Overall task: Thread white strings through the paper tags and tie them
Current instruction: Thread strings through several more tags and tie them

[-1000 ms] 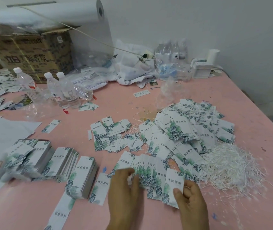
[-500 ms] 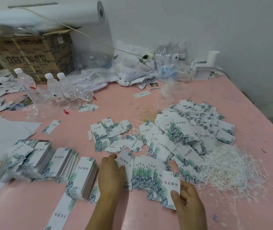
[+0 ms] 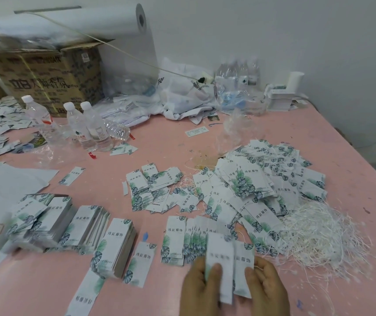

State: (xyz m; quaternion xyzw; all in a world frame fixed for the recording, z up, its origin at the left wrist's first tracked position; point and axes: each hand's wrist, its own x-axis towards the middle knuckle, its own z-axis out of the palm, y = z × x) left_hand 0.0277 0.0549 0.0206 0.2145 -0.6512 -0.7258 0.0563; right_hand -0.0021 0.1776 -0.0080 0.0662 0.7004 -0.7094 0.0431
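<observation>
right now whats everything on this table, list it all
paper tags: many, white with green leaf print, loose heap centre-right
tag stacks: several, near left
white strings: tangled pile, right of the tags
water bottles: three upright with white caps, far left
cardboard box: one, brown, back left
paper roll: one, white, on the box
table: pink
left hand: holds a blurred tag
right hand: holds a tag, near edge

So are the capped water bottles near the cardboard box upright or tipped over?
Upright: three capped bottles stand with white caps on top. A fourth, crumpled bottle lies on its side beside them.
</observation>
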